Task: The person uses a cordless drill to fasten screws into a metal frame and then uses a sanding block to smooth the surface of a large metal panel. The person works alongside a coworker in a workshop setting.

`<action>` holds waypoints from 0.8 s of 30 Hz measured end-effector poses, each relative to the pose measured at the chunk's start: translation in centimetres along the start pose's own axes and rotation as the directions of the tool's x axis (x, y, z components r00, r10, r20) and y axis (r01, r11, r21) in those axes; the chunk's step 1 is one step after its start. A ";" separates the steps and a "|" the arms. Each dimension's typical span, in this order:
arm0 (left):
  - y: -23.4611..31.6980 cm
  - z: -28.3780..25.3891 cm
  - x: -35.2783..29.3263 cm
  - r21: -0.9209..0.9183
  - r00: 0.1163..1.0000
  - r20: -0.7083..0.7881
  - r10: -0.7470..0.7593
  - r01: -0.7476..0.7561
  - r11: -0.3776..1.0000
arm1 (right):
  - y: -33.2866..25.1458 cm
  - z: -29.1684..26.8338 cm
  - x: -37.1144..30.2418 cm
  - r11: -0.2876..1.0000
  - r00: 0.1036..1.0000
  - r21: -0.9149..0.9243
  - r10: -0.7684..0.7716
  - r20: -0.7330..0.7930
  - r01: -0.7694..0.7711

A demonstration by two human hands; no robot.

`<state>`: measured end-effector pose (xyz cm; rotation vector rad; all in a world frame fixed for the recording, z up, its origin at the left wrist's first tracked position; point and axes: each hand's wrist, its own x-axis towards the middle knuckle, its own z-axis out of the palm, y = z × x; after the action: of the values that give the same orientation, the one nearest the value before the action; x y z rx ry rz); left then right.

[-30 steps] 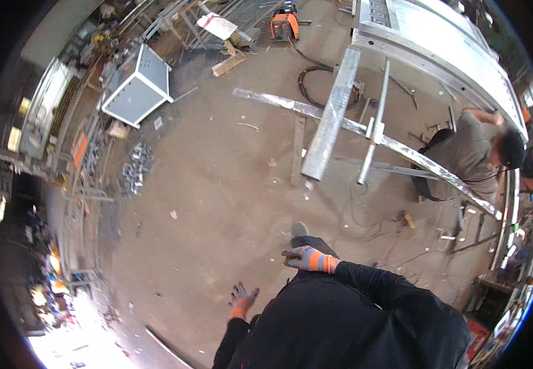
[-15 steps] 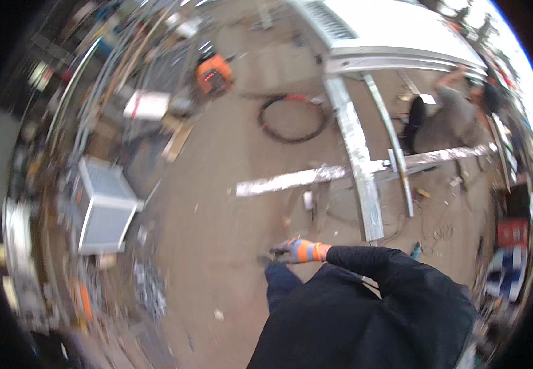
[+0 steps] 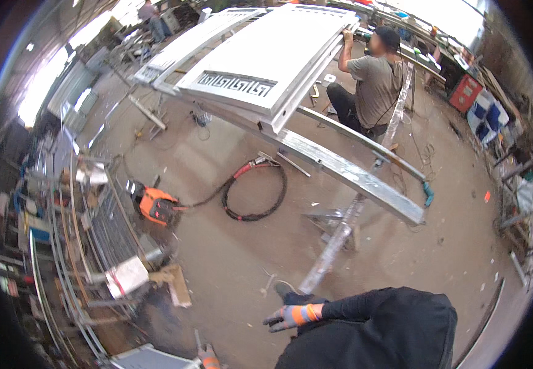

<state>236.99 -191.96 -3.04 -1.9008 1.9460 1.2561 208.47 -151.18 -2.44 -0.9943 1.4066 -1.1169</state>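
Grey and orange cover the right hand, a gloved hand held just short of six o'clock in the view, over the person's dark-clad leg; its fingers are stretched out, slightly apart and empty. The left hand, in a matching glove, is at the lower edge between six and seven; most of it is cut off, so whether its fingers stand apart or close on something cannot be told. Just beside it, at seven, is the top of a grey box with a pale edge.

Nearest the right hand is a shiny wrapped bar, its near end at five o'clock, running up toward one and passing beneath a broad metal beam. The beam slants from under a large white panel at twelve down toward four. A slimmer tube lies near it, a teal tool at its end at three.

Between one and two, a co-worker in a grey shirt and dark cap crouches, one hand raised to the panel's edge. An orange machine sits toward nine; a coiled cable lies near the dial's centre on the brown floor.
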 end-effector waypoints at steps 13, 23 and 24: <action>15.9 -6.1 20.3 0.561 0.862 0.415 0.291 -0.494 0.664 | -14.2 -17.6 33.0 0.996 0.934 0.068 0.070 -0.352 -0.049; 40.1 -17.0 57.3 0.670 0.659 0.738 0.143 -0.741 -0.047 | -23.1 -33.3 55.2 0.972 0.757 0.235 0.171 -0.631 -0.023; 44.8 -17.0 60.3 0.627 0.613 0.761 0.213 -0.779 0.002 | -24.3 -35.0 58.1 0.971 0.756 0.240 0.153 -0.637 0.006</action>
<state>193.58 -255.19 -9.57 -0.0991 2.2536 0.1648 166.86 -208.77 9.40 -0.3675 1.7876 -1.6194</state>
